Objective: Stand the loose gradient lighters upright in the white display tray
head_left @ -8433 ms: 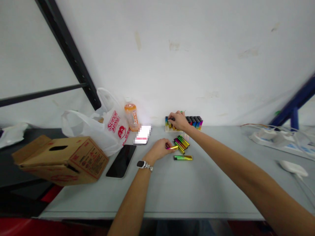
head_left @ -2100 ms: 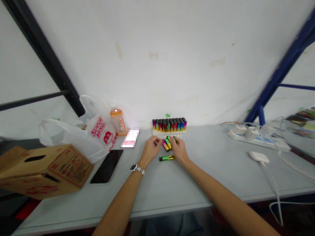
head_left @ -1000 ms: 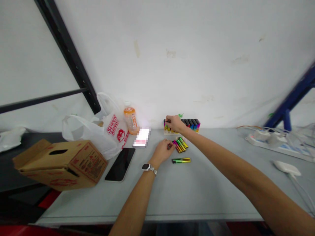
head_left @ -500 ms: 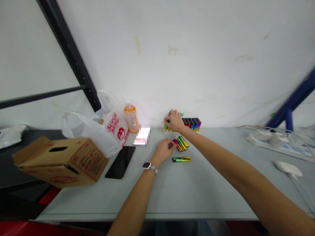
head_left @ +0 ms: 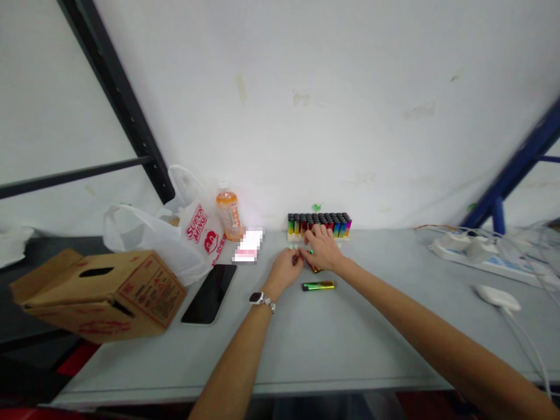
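Several shiny multicoloured lighters point(head_left: 342, 226) with black tops stand upright in rows in a pale tray point(head_left: 345, 238) against the wall. My right hand point(head_left: 326, 248) is just in front of them, palm down over a small group of loose lighters point(head_left: 315, 268), mostly hidden under it. Its thumb and fingers are apart, with the thumb close to my left fingertips. My left hand point(head_left: 285, 269), wearing a watch point(head_left: 257, 298), has its fingers curled in a pinch; a small dark thing there is unclear. A single green-yellow lighter point(head_left: 318, 286) lies flat nearer me.
To the left are a tablet-like black device point(head_left: 210, 293), a cardboard box point(head_left: 100, 294), a white plastic bag point(head_left: 188, 251), an orange drink bottle point(head_left: 230, 213) and a blurred-out bright item point(head_left: 248, 245). A power strip point(head_left: 476, 256) and a white charger point(head_left: 497, 296) with cables lie right.
My right hand has come back from the left end of the tray toward the loose lighters and my left hand. The tray's left rows now show. The view has shifted slightly.
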Demonstrator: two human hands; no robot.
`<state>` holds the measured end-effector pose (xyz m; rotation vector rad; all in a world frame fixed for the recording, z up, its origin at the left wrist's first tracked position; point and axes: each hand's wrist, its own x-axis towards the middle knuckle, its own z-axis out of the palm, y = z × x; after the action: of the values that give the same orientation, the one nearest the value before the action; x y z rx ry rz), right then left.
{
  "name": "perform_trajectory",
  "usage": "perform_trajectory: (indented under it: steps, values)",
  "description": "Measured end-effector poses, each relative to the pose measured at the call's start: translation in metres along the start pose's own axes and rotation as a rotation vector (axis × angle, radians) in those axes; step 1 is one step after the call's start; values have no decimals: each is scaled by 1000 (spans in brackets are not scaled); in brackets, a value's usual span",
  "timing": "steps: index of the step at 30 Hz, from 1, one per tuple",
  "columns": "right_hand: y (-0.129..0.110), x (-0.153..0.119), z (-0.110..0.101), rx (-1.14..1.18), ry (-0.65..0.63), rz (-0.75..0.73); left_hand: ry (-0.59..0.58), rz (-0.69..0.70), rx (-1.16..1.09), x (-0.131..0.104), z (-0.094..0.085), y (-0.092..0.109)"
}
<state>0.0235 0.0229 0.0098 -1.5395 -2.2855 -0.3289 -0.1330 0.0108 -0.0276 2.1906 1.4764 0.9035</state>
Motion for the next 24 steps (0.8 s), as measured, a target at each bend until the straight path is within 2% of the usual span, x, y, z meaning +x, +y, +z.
perform_trajectory:
  steps: [5, 12, 15, 19, 24]
  values:
    - [4, -29, -3, -49, -100, -13, 53, -38, 4, 2, 0, -1]
    - [-3, -27, -3, -35, -136, 72, 65, -50, -31, 3, 0, 1]
    - [-6, -27, -1, 23, -133, 134, 116, -92, -111, 4, 0, 1]
    - [-9, -34, 1, 176, -9, 217, 233, -211, -340, 5, 3, 6]
    - [-15, -51, -4, 350, 161, 224, 98, -216, -824, 3, 8, 19]
